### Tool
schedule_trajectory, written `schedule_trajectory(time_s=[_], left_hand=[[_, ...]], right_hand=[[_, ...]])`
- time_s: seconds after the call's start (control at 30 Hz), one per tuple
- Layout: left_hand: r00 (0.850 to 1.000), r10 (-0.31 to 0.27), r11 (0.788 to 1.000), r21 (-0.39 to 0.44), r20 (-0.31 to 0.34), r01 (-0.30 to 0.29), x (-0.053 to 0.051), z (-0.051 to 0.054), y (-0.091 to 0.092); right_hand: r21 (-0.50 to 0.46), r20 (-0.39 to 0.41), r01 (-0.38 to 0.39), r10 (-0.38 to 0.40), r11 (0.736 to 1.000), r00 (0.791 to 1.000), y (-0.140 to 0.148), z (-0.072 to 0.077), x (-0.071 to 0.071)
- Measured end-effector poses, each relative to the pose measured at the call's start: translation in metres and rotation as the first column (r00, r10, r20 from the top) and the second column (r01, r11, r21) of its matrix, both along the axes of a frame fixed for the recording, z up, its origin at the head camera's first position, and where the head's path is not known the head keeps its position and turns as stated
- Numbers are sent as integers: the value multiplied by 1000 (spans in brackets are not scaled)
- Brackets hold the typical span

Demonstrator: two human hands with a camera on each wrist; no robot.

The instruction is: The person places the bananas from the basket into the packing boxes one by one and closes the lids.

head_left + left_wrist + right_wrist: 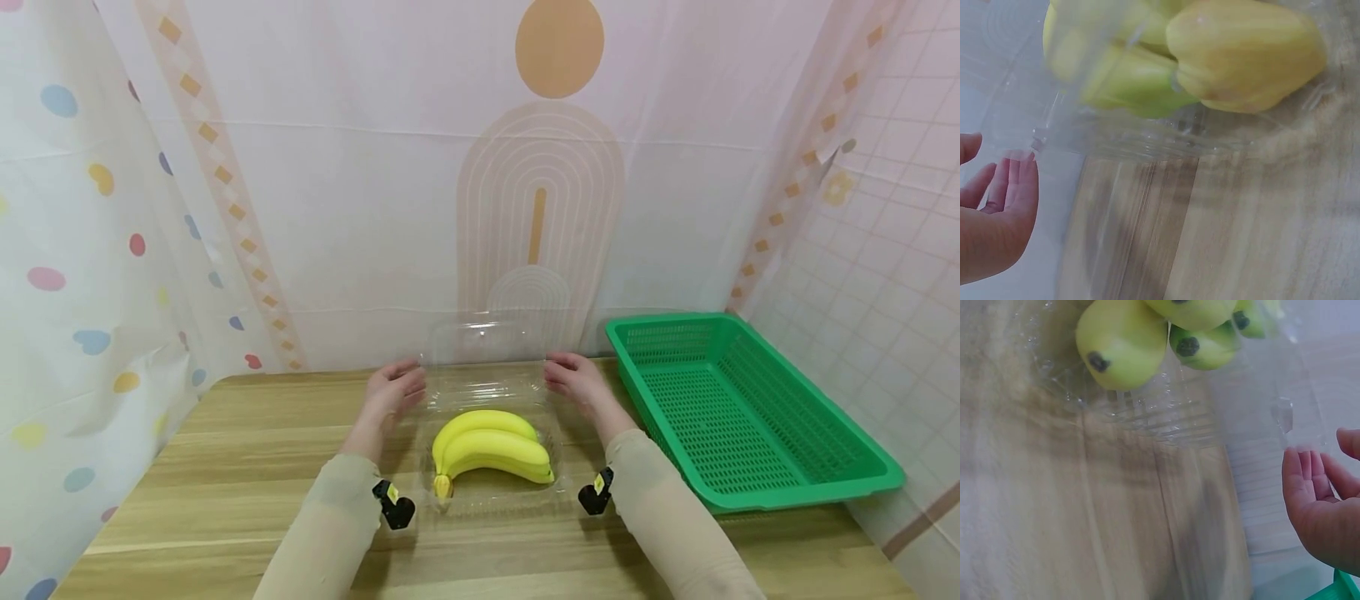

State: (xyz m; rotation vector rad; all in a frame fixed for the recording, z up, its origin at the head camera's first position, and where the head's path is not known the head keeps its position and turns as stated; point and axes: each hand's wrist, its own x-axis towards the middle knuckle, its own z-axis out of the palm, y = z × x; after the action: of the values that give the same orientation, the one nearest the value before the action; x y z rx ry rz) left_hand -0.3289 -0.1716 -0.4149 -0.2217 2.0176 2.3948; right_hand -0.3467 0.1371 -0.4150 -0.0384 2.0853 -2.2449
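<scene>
A clear plastic box (491, 502) stands on the table with its clear lid (483, 346) raised at the back. Inside lies a bunch of yellow bananas (491, 446), its stem end to the front left; banana tips (1122, 347) show through the plastic in the right wrist view. My left hand (395, 390) is at the lid's left edge, fingers extended and thumb apart; its fingertips (1032, 156) meet the plastic. My right hand (581, 385) is at the right edge, fingers (1300, 478) slightly bent beside the lid; whether they touch it I cannot tell.
A green perforated basket (780, 497) stands on the right of the wooden table (262, 450), close to my right forearm. Patterned curtains (360, 208) hang behind the table and along both sides. Each sleeve has a small black wrist camera.
</scene>
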Motion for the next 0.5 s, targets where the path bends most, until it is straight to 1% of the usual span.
schedule_trajectory(time_s=[0.17, 0.37, 0.5], left_hand=[[999, 20, 1000, -22, -26, -21, 1, 1, -1], [997, 23, 999, -27, -70, -25, 2, 2, -3], [996, 15, 999, -43, -87, -19, 4, 4, -4]], right_hand=[[-3, -8, 3, -3, 1000, 1000, 0, 2, 2], [-11, -53, 25, -26, 1000, 998, 2, 4, 2], [3, -73, 28, -27, 1000, 997, 3, 5, 3]])
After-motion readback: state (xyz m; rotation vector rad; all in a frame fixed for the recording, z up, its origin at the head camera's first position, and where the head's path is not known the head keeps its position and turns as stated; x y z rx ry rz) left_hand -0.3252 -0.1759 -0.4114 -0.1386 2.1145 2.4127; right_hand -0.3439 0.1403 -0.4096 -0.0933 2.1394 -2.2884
